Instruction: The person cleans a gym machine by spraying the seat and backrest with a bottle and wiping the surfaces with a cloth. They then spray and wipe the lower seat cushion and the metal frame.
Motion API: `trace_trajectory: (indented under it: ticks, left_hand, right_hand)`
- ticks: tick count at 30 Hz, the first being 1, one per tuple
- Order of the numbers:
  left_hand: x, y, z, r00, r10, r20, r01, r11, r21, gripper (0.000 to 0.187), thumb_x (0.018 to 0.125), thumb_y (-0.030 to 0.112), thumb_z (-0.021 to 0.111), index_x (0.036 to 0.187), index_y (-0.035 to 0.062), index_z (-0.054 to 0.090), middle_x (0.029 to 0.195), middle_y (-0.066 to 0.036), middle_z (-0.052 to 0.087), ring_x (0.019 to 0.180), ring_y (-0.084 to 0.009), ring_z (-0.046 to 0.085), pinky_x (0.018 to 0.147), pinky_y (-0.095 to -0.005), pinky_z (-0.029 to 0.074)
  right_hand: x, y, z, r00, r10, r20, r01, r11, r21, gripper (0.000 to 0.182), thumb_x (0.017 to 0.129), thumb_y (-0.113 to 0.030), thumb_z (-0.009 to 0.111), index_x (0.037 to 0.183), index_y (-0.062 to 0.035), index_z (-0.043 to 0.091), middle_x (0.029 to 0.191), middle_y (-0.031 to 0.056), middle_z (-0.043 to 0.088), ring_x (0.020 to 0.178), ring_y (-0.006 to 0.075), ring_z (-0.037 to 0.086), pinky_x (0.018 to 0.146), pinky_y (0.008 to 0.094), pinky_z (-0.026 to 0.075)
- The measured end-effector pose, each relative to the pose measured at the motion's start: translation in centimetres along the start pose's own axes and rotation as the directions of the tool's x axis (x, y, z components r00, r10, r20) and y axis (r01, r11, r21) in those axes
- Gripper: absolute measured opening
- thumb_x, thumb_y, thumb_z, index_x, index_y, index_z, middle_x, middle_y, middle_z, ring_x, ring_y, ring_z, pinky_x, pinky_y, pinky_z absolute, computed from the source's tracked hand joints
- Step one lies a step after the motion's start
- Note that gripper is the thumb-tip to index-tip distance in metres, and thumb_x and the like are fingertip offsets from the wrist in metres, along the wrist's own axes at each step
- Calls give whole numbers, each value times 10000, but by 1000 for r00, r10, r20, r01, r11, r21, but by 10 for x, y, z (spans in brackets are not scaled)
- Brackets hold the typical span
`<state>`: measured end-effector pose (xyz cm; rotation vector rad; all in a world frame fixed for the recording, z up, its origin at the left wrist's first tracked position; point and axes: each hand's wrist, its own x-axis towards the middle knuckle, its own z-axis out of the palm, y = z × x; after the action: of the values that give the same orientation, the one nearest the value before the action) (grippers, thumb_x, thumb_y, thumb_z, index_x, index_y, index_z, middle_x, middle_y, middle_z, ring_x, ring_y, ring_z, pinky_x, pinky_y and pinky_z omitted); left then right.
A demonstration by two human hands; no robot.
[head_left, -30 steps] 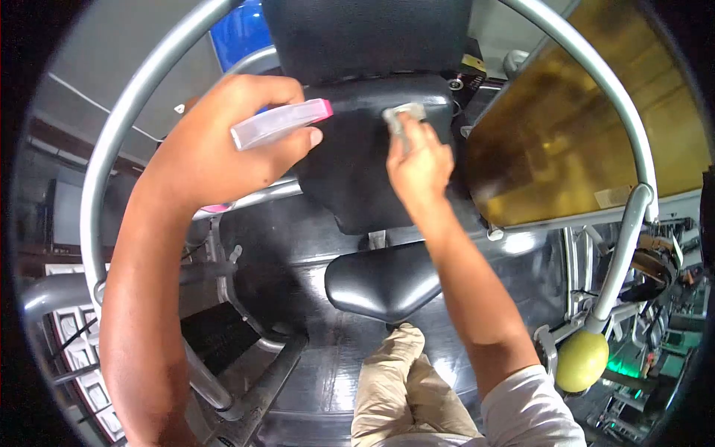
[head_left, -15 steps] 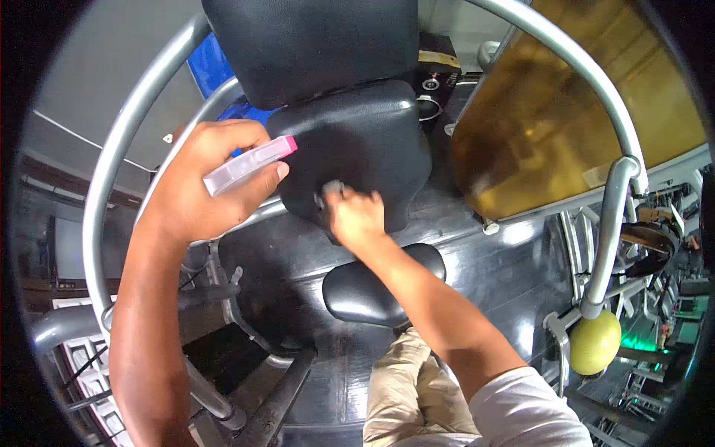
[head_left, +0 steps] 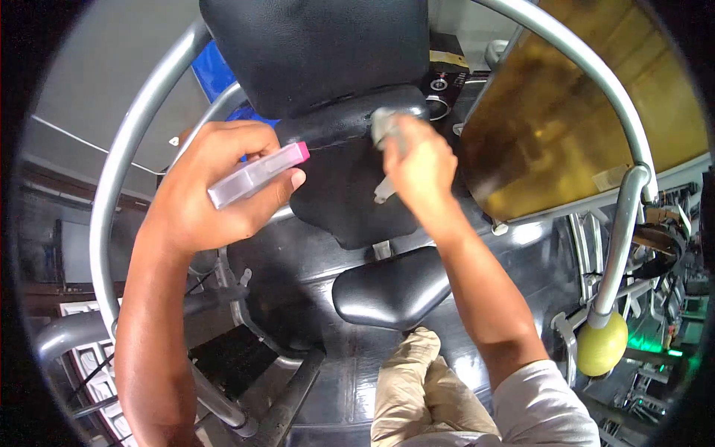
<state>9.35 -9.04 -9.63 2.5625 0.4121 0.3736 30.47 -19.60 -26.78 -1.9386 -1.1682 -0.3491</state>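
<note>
Leftmost, I see the left hand (head_left: 216, 186) clasping a translucent container (head_left: 257, 176), its 1 pink end facing the black seat (head_left: 335, 190). Mid-view, that seat sits below a black backrest (head_left: 320, 52). Next, a blurred grey cloth (head_left: 383, 127) is at the seat's back edge, gripped by the right hand (head_left: 421, 160); I cannot tell whether it touches. Farther right I see a yellowish-brown panel (head_left: 566, 119), then 1 yellow ball (head_left: 602, 344).
</note>
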Motion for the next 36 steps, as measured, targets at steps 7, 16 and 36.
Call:
trace_trajectory:
  ticks: [7,16,36]
  left_hand:
    - [1,-8,0,994,49,-100,-45,998,50,196,790,80,787,778,7,605,666,-113,566,591,-259,554,576,-375,402]
    - [-1,-12,-4,993,61,-99,-62,998,0,161,817,45,787,816,3,632,676,-96,580,599,-219,562,581,-356,425]
    - [0,-9,-8,995,32,-95,-28,999,37,160,822,99,776,830,4,648,675,-104,609,594,-223,604,572,-344,448]
  right_hand:
    - [-62,-10,36,912,6,411,35,995,-93,233,812,-163,690,1043,-163,658,909,129,672,806,384,705,684,527,578]
    - [-67,-8,56,971,-164,177,161,986,29,320,804,-105,714,1116,-155,666,884,101,617,768,342,675,673,469,561]
    - [4,13,32,977,-160,-142,161,987,-6,283,802,-93,705,1083,-118,685,881,117,584,808,344,626,691,477,521]
